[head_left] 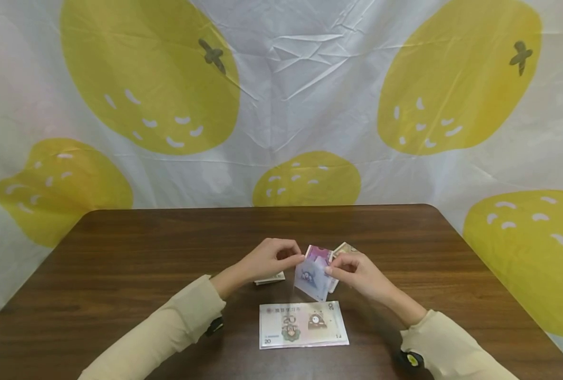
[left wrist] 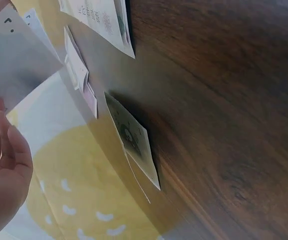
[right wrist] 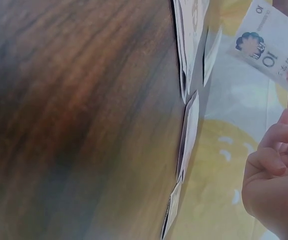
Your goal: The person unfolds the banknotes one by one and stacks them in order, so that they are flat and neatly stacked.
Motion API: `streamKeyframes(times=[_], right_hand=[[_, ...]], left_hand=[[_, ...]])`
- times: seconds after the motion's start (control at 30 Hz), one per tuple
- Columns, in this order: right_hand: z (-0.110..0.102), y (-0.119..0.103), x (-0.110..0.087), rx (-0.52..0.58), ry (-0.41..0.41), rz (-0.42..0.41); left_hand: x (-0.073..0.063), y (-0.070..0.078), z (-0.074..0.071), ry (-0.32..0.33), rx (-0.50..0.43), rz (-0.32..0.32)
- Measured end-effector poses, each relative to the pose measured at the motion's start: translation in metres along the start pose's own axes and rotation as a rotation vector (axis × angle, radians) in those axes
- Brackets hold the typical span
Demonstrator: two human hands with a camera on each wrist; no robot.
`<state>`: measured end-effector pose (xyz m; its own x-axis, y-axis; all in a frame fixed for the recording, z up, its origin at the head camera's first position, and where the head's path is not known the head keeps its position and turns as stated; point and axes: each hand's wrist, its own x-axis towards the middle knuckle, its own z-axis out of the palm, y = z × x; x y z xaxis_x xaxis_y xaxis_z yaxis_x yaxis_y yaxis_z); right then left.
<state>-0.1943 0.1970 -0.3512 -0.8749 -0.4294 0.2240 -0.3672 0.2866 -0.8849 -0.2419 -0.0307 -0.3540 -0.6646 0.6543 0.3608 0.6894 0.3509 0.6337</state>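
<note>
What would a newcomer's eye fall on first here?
Probably the big yellow fruit shapes on the pale cloth behind the brown table. Next, perhaps, the bluish note held up between the left hand and right hand, with the paper marked 20 lying in front.

Held banknote (head_left: pixel 310 279) bluish; tabletop (head_left: pixel 167 248) brown, wood-grained.
</note>
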Motion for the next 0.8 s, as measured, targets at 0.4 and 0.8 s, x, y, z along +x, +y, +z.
streamKeyframes(times=[0.4, 0.8], right_hand=[[-0.012, 0.024, 0.003, -0.045, 0.002, 0.057], [-0.018, 0.023, 0.002, -0.005, -0.029, 0.085]], left_hand=[[-0.015, -0.006, -0.012, -0.090, -0.091, -0.011], [-0.027, -0.012, -0.014, -0.057, -0.149, -0.112]])
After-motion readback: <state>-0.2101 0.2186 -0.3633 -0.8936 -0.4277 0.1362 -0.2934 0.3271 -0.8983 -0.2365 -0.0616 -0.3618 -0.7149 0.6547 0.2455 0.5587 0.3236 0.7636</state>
